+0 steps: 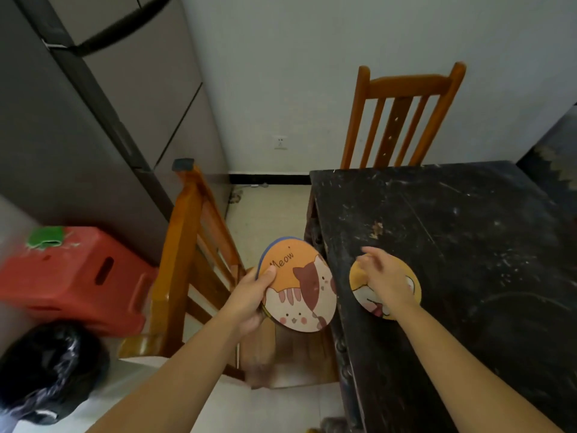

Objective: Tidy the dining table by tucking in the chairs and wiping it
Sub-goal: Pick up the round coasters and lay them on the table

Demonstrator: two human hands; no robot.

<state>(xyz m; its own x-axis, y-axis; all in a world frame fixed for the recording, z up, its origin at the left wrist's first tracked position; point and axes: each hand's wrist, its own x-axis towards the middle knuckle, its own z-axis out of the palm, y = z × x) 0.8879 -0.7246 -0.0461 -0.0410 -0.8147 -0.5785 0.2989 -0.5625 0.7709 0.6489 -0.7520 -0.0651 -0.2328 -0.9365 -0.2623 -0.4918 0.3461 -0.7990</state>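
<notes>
A dark scuffed dining table fills the right side. My left hand grips a stack of round mats, the top one orange with a cat and "Meow", held off the table's left edge. A yellow round mat lies on the table near that edge. My right hand rests on it with fingers loosely spread. One wooden chair stands left of the table, pulled away from it. A second wooden chair stands at the table's far end, against it.
A grey fridge fills the left wall. A red plastic stool sits beside the left chair, and a bin with a black bag is at the bottom left. Pale tiled floor lies between chair and table.
</notes>
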